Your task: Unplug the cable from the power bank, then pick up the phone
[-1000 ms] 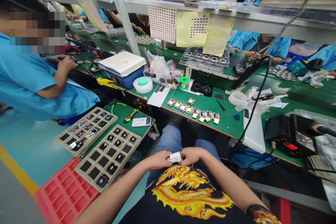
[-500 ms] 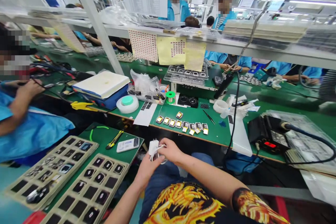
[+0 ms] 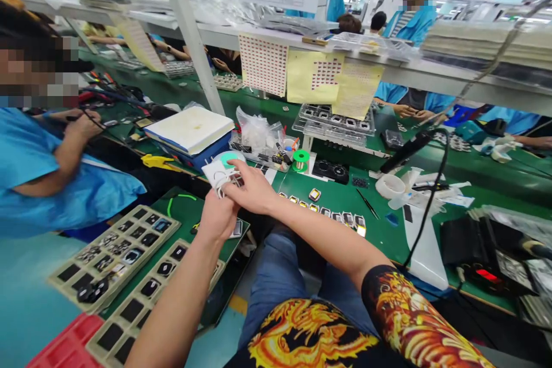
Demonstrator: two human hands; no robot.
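Note:
A white plug adapter (image 3: pixel 213 173) with a thin white cable (image 3: pixel 226 181) is held up in front of me, over the gap between the bench and the side table. My left hand (image 3: pixel 219 213) is closed around its lower part. Lying across it from the right, my right hand (image 3: pixel 252 187) has its fingers bent on the looped cable. Parts of both hands' fingers are hidden behind each other. On the green bench (image 3: pixel 336 224) beyond sit several small watch-like units (image 3: pixel 314 194) with yellow and white parts.
Two beige compartment trays (image 3: pixel 114 264) lie at left, beside a red tray (image 3: pixel 64 345). A blue box (image 3: pixel 192 141), a green solder spool (image 3: pixel 301 160), tweezers (image 3: pixel 367 203) and a black soldering station (image 3: pixel 470 253) are on the bench. A co-worker (image 3: pixel 47 167) sits at left.
Both hands have lifted the adapter up and away from my lap, toward the bench. My view has turned somewhat left. The cable is still in my fingers.

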